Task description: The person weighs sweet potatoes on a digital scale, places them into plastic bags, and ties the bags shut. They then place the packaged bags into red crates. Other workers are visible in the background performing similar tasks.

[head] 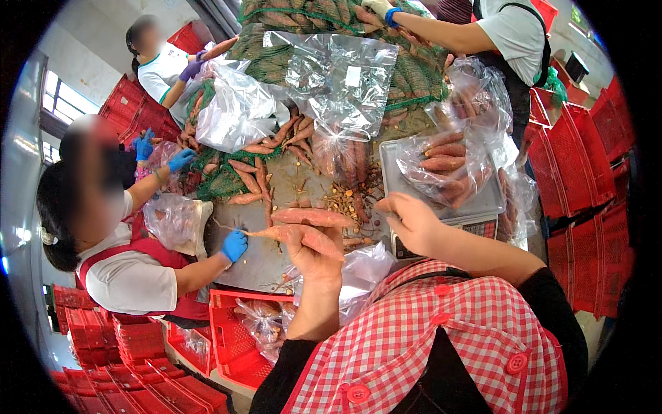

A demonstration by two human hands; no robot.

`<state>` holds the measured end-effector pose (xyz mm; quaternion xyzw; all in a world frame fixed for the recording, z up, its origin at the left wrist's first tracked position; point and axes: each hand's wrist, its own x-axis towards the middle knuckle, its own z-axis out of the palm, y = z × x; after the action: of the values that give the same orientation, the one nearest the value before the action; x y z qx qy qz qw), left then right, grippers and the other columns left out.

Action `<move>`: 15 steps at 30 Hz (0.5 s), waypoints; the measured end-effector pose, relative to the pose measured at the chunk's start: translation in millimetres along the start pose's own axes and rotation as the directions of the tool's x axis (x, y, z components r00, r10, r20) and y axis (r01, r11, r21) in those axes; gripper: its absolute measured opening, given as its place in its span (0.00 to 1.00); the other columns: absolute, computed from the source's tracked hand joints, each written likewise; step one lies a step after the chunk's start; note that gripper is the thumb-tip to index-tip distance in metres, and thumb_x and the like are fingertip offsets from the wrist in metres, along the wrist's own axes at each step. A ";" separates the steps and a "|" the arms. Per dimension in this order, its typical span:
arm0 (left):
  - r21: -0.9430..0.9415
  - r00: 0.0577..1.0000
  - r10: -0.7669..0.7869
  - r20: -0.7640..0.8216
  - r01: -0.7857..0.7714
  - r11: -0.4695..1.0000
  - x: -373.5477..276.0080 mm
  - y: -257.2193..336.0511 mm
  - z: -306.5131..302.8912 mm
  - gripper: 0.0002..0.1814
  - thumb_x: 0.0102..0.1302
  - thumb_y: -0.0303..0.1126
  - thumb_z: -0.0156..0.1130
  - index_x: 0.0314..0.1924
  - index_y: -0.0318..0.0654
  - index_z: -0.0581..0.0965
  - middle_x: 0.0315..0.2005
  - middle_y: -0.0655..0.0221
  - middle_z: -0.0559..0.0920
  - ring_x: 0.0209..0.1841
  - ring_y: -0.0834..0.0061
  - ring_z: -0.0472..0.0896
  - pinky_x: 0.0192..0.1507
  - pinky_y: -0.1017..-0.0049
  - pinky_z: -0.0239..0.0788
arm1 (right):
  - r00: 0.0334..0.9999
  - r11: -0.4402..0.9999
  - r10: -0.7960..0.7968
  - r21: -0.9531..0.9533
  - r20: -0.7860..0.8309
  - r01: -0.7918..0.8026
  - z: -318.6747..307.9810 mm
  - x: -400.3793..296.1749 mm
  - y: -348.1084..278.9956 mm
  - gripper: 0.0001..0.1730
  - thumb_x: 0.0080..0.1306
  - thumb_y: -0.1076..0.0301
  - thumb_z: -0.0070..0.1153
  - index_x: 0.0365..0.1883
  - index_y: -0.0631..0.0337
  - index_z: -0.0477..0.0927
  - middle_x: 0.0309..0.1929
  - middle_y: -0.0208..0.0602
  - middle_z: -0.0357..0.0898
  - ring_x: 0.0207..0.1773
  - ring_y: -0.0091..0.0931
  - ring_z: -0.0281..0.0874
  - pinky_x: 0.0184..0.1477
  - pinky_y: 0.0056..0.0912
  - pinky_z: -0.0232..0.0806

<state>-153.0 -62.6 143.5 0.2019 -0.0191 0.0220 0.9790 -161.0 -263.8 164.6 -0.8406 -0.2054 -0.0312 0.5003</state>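
My left hand (pixel 314 254) grips two sweet potatoes, held up over the metal table (pixel 243 266). One sweet potato (pixel 313 217) lies above the other sweet potato (pixel 305 239), whose thin root tail reaches left towards a co-worker's blue-gloved hand (pixel 235 245); I cannot tell whether they touch. My right hand (pixel 416 222) hovers before the weighing scale (pixel 445 207), fingers bent and slightly apart, with nothing visible in them. On the scale rests a clear plastic bag of sweet potatoes (pixel 445 164). A tied bag of sweet potatoes (pixel 339 152) stands beyond my left hand.
Root trimmings (pixel 346 202) litter the table. Green netting (pixel 414 77) covers a sweet potato heap at the back, with an empty clear bag (pixel 351 67) on it. Co-workers stand left and across. A red crate (pixel 227 336) holds filled bags; red crates (pixel 574 160) are stacked right.
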 end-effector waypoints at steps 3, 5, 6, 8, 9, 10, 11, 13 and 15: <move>-0.076 0.998 -0.052 -0.047 0.049 0.996 -1.8 -3.0 -6.2 0.29 0.51 0.40 0.71 0.52 0.46 0.71 0.48 0.69 0.76 0.52 0.67 0.73 0.61 0.58 0.61 | 0.995 0.996 -0.054 -0.060 0.086 0.059 12.3 -5.9 -0.4 0.20 0.53 0.82 0.49 0.46 0.64 0.72 0.42 0.48 0.68 0.46 0.46 0.70 0.47 0.42 0.66; 0.016 0.998 -0.045 -0.051 0.046 0.999 -7.0 -8.7 -4.2 0.27 0.51 0.38 0.71 0.51 0.46 0.71 0.47 0.68 0.76 0.52 0.66 0.73 0.62 0.56 0.60 | 0.992 0.991 -0.105 -0.075 0.071 0.110 17.4 -5.2 -3.6 0.20 0.54 0.80 0.52 0.47 0.63 0.70 0.44 0.48 0.66 0.46 0.47 0.70 0.46 0.44 0.67; 0.018 0.988 -0.089 -0.123 0.092 0.996 -10.8 -11.0 -1.4 0.22 0.54 0.34 0.66 0.50 0.43 0.73 0.46 0.66 0.77 0.53 0.65 0.73 0.62 0.58 0.61 | 0.991 0.988 -0.123 -0.084 0.054 0.127 18.0 -4.9 -5.4 0.22 0.51 0.80 0.55 0.47 0.65 0.70 0.44 0.49 0.64 0.47 0.47 0.69 0.47 0.43 0.66; -0.076 0.959 -0.168 -0.229 0.154 0.985 -17.1 -14.8 6.1 0.16 0.58 0.31 0.63 0.47 0.49 0.73 0.41 0.71 0.78 0.47 0.69 0.76 0.53 0.61 0.70 | 0.992 0.986 -0.123 -0.117 0.000 0.122 19.2 -2.8 -8.3 0.22 0.51 0.79 0.58 0.46 0.66 0.69 0.44 0.49 0.65 0.47 0.47 0.69 0.47 0.43 0.66; -0.126 0.938 -0.208 -0.279 0.179 0.976 -19.9 -15.8 10.3 0.14 0.59 0.30 0.61 0.46 0.52 0.73 0.38 0.73 0.79 0.44 0.71 0.77 0.49 0.63 0.74 | 0.992 0.984 -0.128 -0.131 -0.023 0.124 19.6 -1.5 -9.2 0.22 0.50 0.79 0.59 0.45 0.66 0.69 0.43 0.50 0.65 0.47 0.47 0.69 0.47 0.43 0.66; -0.125 0.940 -0.247 -0.237 0.223 0.967 -22.8 -16.2 14.3 0.17 0.59 0.28 0.61 0.45 0.60 0.72 0.38 0.77 0.79 0.45 0.74 0.77 0.49 0.63 0.75 | 0.991 0.978 -0.135 -0.164 -0.019 0.131 20.0 -0.7 -9.6 0.22 0.50 0.78 0.59 0.44 0.66 0.69 0.43 0.50 0.65 0.46 0.47 0.69 0.47 0.43 0.66; -0.149 0.937 -0.253 -0.240 0.222 0.964 -24.0 -16.6 17.9 0.17 0.59 0.28 0.60 0.45 0.60 0.72 0.38 0.78 0.79 0.45 0.74 0.77 0.49 0.63 0.75 | 0.990 0.971 -0.143 -0.197 -0.014 0.138 20.8 0.4 -9.7 0.22 0.49 0.77 0.60 0.43 0.67 0.69 0.43 0.50 0.65 0.46 0.47 0.69 0.47 0.43 0.66; -0.196 0.933 -0.261 -0.247 0.216 0.957 -26.7 -17.7 22.8 0.18 0.59 0.26 0.60 0.46 0.62 0.72 0.38 0.78 0.79 0.45 0.74 0.77 0.50 0.63 0.74 | 0.990 0.965 -0.138 -0.225 -0.014 0.131 22.8 2.4 -8.5 0.22 0.49 0.78 0.58 0.43 0.67 0.69 0.42 0.50 0.64 0.45 0.47 0.68 0.46 0.44 0.65; -0.137 0.940 -0.243 -0.241 0.215 0.967 -27.8 -19.1 24.0 0.16 0.59 0.28 0.59 0.46 0.58 0.73 0.38 0.76 0.79 0.46 0.73 0.77 0.52 0.64 0.73 | 0.996 0.973 -0.088 -0.214 0.005 0.087 25.1 4.4 -6.0 0.22 0.49 0.81 0.54 0.45 0.66 0.69 0.42 0.50 0.64 0.45 0.48 0.68 0.46 0.44 0.65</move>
<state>-180.6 -90.7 156.7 0.1448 0.1298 -0.0674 0.9786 -163.1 -238.4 158.3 -0.8795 -0.2366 -0.0772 0.4056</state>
